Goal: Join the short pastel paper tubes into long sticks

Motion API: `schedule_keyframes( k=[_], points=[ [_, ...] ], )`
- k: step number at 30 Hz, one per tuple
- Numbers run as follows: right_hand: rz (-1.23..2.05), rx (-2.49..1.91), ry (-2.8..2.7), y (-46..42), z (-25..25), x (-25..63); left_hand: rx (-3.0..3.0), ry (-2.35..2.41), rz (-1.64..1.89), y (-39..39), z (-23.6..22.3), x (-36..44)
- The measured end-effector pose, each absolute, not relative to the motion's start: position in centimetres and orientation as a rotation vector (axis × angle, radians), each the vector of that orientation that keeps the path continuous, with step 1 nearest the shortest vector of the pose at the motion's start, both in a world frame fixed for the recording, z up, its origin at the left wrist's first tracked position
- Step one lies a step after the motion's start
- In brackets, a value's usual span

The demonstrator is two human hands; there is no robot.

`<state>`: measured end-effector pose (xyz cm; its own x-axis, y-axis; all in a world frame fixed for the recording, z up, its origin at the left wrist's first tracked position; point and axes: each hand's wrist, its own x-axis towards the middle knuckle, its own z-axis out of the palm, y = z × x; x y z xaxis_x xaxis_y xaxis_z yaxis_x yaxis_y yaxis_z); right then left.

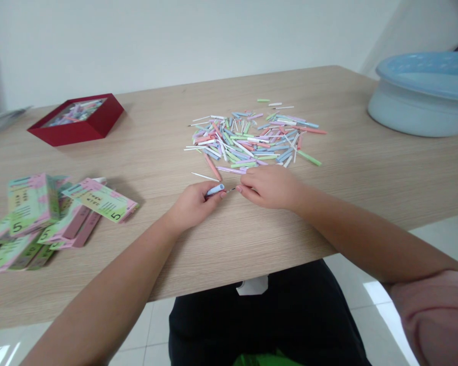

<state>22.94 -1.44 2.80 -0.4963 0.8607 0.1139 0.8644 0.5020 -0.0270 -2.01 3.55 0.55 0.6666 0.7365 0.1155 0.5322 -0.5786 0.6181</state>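
Observation:
My left hand (195, 206) is closed around a light blue pen barrel (215, 189), whose open end points to the right. My right hand (269, 187) pinches a thin pen refill; its slim dark tip (231, 190) shows in the gap between my two hands, and the rest of it is hidden by my fingers. Just beyond the hands lies a heap of pastel pen parts (248, 142), with barrels, caps and thin white refills mixed together. A coral barrel (212, 166) and a white refill (205, 177) lie at its near edge, close to my left hand.
Several pink and green small boxes (34, 203) are piled at the left. A red box (99, 124) holding more pastel pieces stands behind them. At the far right is a light blue plastic tub (416, 109). The wooden table's front edge (248, 280) runs before my lap.

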Motion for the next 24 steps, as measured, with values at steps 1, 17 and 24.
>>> schedule_keyframes(
  k=[1, 17, 24],
  points=[
    [-0.048, -1.51, -2.629, -1.46, 2.83, 22.95, 2.337, 0.979, 0.489, 3.56, 0.54, -2.0],
    [-0.028, -1.518, -2.65, -1.47, 2.91, 22.98, 2.317, 0.975, 0.461, 3.54, 0.54, -2.01],
    [0.01, -1.51, -2.667, -1.46, 2.77, 22.8, 2.305, 0.974, 0.463, 3.48, 0.55, -1.98]
  ],
)
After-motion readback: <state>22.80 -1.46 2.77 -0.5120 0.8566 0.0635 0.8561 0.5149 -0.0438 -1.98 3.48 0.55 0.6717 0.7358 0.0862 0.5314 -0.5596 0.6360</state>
